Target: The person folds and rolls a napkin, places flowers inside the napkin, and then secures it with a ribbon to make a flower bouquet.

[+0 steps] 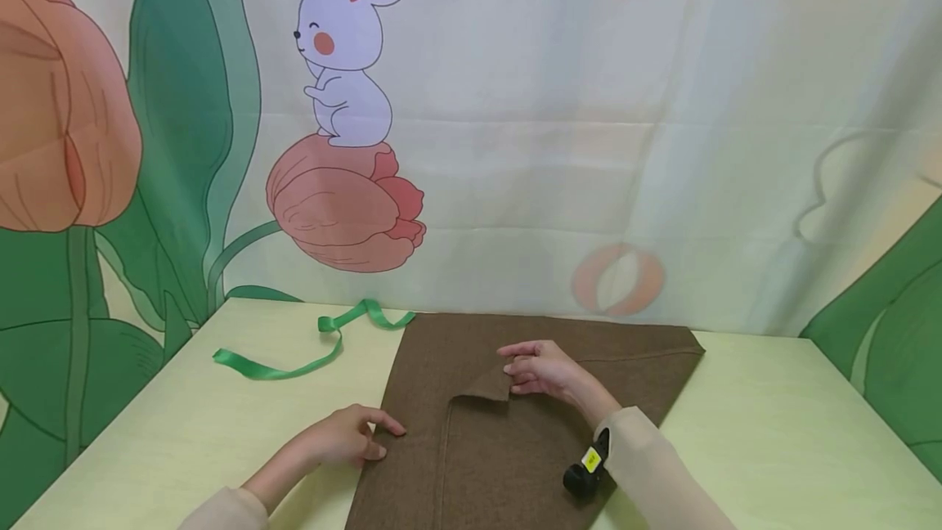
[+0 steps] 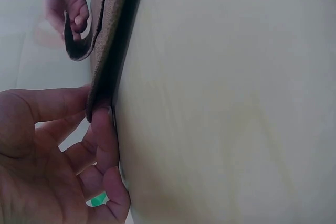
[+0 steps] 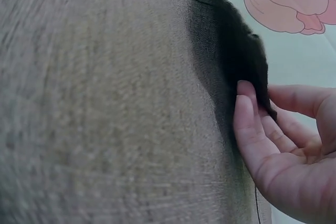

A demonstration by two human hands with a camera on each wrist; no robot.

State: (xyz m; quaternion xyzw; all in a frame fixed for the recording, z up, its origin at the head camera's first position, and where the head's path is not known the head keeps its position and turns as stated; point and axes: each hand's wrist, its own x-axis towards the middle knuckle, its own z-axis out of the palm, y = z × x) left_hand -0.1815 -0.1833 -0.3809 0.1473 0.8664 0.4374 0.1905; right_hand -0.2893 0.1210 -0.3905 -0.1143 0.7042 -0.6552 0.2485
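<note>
A large brown cloth (image 1: 412, 366) lies folded on the table, with a seam running along its left part. My left hand (image 1: 346, 436) is at its left edge; in the left wrist view the hand (image 2: 58, 156) has that edge pinched between its fingers. Over the middle of the cloth, my right hand (image 1: 543, 370) holds the corner of a raised flap (image 1: 482, 385). Up close in the right wrist view, the right hand's fingers (image 3: 249, 124) lie on both sides of the dark flap (image 3: 244, 51).
A curled green ribbon (image 1: 294, 370) lies on the pale yellow table (image 1: 199, 432), reaching the cloth's far left corner. Behind the table hangs a printed backdrop (image 1: 500, 145) with a rabbit and tulips. A black wrist camera (image 1: 585, 477) is on the right wrist.
</note>
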